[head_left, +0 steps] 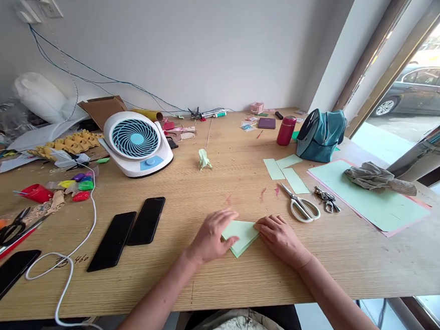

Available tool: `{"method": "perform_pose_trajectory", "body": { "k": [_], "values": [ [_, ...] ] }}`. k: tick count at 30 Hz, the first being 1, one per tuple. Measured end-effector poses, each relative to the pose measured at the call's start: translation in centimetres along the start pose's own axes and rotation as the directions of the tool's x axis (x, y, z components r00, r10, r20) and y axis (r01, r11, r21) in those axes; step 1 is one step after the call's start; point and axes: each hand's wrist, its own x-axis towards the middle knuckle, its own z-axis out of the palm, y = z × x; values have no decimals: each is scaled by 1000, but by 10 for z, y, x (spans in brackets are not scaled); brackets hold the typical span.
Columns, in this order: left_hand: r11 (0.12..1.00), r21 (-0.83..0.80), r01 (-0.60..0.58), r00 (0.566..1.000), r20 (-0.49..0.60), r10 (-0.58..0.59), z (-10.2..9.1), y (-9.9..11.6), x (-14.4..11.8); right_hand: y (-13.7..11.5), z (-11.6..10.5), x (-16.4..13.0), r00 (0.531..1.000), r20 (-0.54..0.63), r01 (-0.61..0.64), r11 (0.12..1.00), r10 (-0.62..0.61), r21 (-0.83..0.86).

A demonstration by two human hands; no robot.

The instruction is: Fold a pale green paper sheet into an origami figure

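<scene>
L hand (pixel 212 238) & R hand (pixel 280 238) pressed flat, fingers spread, on folded green paper (pixel 242 235); scissors (pixel 300 206) at 2 o'clock.

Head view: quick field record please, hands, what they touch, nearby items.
left hand: flat, pressing on the folded green paper
right hand: fingertips on the paper's right edge
surface: wooden table
right of hands: white-handled scissors, keys, green paper strips
left of hands: two dark phones, white cable
behind: small desk fan, folded green paper figure, red bottle, teal bag
</scene>
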Motion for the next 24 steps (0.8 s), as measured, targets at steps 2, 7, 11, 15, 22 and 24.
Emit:
{"method": "perform_pose_trajectory", "body": {
  "k": [2,7,11,15,22,24],
  "values": [
    [998,25,-65,992,114,62,8,15,-1,-2,-1,-1,1000,0,-12,1000,12,9],
    [987,157,-27,970,242,-11,34,30,-5,-5,-3,-5,999,-11,-36,999,36,24],
    [972,233,-21,973,229,-34,46,26,-10,-5,-4,-9,999,-12,-46,999,46,2],
    [970,239,-32,980,199,-16,49,26,-12,-4,-5,-12,998,-19,-67,998,67,-7],
    [985,164,51,984,158,-77,39,36,-12,-5,-6,-13,993,-20,-111,992,113,63],
    [983,154,100,980,158,-125,36,40,-9,-5,-6,-13,991,-7,-129,989,130,78]
  ]
}}
